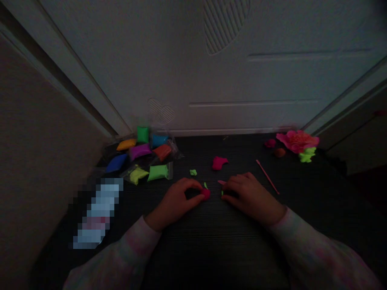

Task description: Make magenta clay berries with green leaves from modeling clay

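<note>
My left hand (178,201) rests on the dark floor with its fingers pinched round a small pink clay piece (206,193) that has a green bit on top. My right hand (248,195) lies just to the right of it, fingers curled down, with a thin pink tip (221,182) and a speck of green showing at the fingertips. A loose pink clay lump (219,162) and a small green scrap (193,172) lie on the floor just beyond my hands.
Several bright clay packets (142,155) lie in a heap at the back left. A pink stick tool (267,176) lies to the right. A pink clay flower with green leaves (298,143) sits at the back right by the white door (211,72). A blurred-out item (98,211) lies on the left.
</note>
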`<action>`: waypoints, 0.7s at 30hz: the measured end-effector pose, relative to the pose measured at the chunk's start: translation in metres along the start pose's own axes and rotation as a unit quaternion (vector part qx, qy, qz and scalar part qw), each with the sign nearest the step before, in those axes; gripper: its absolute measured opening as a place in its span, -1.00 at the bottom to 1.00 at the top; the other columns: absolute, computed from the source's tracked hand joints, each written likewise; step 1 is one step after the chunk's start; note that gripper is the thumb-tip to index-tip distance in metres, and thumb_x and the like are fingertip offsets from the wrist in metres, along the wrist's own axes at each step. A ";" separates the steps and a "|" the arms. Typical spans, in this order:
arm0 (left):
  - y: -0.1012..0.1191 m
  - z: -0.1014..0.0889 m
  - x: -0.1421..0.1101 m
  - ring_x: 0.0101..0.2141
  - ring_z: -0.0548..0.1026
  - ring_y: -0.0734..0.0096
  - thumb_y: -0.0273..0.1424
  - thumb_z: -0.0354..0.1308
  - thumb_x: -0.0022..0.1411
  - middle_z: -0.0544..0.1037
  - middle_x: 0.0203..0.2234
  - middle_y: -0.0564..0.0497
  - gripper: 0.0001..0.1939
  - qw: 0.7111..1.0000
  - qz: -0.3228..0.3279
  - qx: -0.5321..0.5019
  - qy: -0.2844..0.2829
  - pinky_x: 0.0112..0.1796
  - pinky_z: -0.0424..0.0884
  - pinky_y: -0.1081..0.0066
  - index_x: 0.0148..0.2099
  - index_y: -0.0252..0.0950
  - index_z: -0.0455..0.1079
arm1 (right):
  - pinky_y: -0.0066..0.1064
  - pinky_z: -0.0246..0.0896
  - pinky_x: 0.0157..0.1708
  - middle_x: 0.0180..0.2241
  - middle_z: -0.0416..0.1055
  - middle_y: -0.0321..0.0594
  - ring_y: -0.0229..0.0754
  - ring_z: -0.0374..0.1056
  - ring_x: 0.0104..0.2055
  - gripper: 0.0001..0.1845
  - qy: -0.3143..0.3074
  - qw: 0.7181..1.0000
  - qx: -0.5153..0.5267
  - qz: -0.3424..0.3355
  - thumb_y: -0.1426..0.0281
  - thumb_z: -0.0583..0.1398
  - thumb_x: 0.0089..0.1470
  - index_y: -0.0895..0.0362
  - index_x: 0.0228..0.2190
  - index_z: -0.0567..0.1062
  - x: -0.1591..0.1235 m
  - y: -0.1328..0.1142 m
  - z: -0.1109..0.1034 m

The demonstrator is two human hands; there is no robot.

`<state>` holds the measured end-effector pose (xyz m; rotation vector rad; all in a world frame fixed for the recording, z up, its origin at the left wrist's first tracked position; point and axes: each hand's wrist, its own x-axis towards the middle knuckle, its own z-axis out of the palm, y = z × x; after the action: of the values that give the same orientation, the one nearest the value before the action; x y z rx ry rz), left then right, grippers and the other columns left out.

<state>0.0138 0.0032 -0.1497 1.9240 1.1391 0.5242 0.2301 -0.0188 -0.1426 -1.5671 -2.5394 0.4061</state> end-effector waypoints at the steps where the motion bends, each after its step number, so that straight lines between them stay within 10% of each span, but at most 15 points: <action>1: 0.000 0.000 0.000 -0.25 0.41 0.38 -0.25 0.10 0.06 0.49 -0.31 0.02 -0.78 1.000 -0.001 -0.003 0.000 -0.18 0.28 0.37 -0.27 -0.25 0.40 | -0.23 0.00 -0.24 -0.32 0.44 -0.23 -0.12 0.31 -0.23 -0.87 0.000 1.000 0.000 -0.003 0.36 0.14 0.00 0.09 -0.35 0.44 0.000 0.000 0.001; 21: -0.001 -0.002 0.004 -0.32 0.41 0.45 -0.22 0.11 0.06 0.49 -0.33 0.05 -0.75 1.000 -0.001 -0.021 0.011 -0.29 0.27 0.48 -0.27 -0.27 0.39 | -0.28 0.04 -0.30 -0.41 0.44 -0.26 -0.20 0.30 -0.31 -0.90 0.044 0.993 0.071 -0.086 0.42 0.11 0.05 0.11 -0.39 0.43 -0.024 -0.005 0.013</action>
<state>0.0141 0.0074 -0.1494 1.8848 1.1357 0.5651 0.2333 -0.0448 -0.1527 -1.2765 -2.4921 0.4735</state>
